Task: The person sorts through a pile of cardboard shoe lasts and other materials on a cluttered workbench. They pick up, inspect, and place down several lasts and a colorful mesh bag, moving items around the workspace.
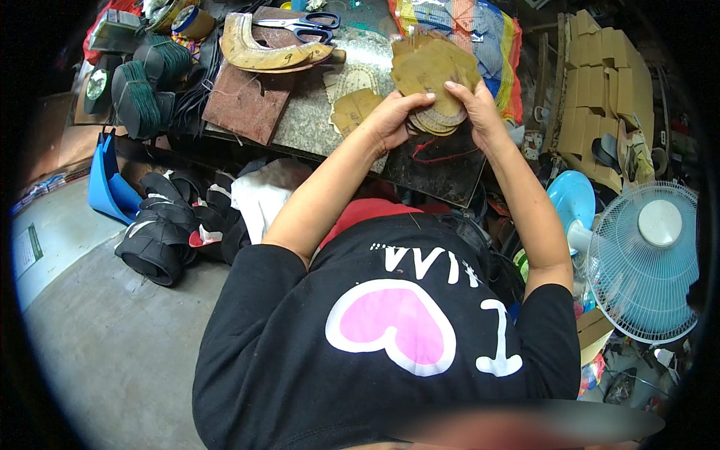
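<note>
Several thin yellowish-brown pattern templates [435, 71] are fanned in a loose stack over the table's front edge. Some have rounded, notched edges. My left hand [391, 121] is closed on the stack's lower left side, its thumb pressed across the top piece. On the opposite side my right hand [481, 112] grips the same stack, thumb on top and fingers mostly hidden underneath. Left of my left hand, another yellowish template [354, 110] lies on the worktable beside a pale, scalloped-edged piece [352, 81].
Dark-handled scissors [304, 30] rest by a curved wooden-looking form [247, 54] on a reddish-brown board [244, 105]. Green-corded bundles [135, 97] crowd the table's left end. A striped bag [501, 45] lies behind the stack. Right stand a fan [645, 262] and cardboard pieces [592, 97].
</note>
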Demonstrator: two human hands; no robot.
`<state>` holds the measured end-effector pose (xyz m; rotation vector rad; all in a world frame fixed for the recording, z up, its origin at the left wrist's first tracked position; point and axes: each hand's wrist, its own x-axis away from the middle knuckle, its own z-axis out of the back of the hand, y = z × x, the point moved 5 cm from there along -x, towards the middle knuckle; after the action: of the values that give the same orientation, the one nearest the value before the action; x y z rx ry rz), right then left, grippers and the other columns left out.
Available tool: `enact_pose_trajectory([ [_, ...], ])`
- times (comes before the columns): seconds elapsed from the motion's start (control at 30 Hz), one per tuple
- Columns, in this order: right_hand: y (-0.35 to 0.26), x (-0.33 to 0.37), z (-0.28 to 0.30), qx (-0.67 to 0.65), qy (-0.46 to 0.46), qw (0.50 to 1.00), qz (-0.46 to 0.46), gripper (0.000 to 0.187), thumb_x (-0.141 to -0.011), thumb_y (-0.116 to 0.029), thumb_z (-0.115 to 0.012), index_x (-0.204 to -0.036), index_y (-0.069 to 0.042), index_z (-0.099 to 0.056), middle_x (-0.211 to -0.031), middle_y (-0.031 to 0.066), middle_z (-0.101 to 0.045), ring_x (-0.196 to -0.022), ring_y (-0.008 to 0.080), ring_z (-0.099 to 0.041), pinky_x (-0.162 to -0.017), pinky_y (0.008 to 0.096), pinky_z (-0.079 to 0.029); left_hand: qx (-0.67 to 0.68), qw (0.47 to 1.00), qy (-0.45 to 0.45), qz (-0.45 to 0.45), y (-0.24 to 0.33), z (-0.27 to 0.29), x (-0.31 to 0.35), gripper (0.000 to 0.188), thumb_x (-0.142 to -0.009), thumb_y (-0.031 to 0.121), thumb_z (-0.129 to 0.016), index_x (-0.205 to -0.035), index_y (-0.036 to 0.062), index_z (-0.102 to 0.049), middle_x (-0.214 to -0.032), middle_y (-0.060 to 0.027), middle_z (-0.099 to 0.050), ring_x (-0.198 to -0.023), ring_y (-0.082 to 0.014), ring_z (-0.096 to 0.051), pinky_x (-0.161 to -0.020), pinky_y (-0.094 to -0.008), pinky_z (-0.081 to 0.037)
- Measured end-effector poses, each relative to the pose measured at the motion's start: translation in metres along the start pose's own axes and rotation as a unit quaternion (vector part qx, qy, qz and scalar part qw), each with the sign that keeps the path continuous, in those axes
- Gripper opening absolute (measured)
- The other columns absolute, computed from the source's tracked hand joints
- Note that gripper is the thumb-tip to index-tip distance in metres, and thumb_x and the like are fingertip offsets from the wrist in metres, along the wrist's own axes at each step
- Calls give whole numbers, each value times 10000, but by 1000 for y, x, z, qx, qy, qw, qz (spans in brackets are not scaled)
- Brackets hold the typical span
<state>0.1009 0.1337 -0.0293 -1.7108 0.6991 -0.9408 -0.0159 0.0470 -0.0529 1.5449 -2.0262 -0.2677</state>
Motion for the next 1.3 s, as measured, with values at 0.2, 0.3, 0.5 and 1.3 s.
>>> enact_pose_trajectory([
  [0.2,6,0,-1,42,4,999,-6,605,-835,-50,-720,-1349,21,-409,-1238,117,-596,-1112,167,-584,-964,306,-462,2,999,42,-30,9,10,1,430,-881,94,-657,-1279,16,-514,-1195,-117,-627,-1075,-243,-630,-924,-412,-534],
  [0.3,8,-2,5,16,11,1000,-20,574,-857,-1,-678,-1359,22,-401,-1234,132,-608,-1113,167,-589,-967,303,-463,81,996,38,-20,11,13,1,419,-878,81,-651,-1267,4,-513,-1184,-130,-624,-1066,-248,-633,-925,-414,-535],
  [0.5,1,-12,23,-20,25,999,32,449,-882,-60,-668,-1281,22,-479,-1179,109,-639,-1092,166,-603,-946,306,-477,26,991,80,-102,19,21,0,401,-866,16,-615,-1249,-22,-503,-1168,-146,-617,-1054,-258,-634,-925,-414,-542],
  [1.3,10,5,31,-59,43,993,-90,308,-864,-105,-696,-1155,-64,-602,-1057,49,-684,-902,151,-678,-763,307,-572,58,983,104,-140,28,18,0,380,-857,-34,-618,-1226,-48,-532,-1171,-155,-629,-1055,-268,-635,-934,-416,-535],
])
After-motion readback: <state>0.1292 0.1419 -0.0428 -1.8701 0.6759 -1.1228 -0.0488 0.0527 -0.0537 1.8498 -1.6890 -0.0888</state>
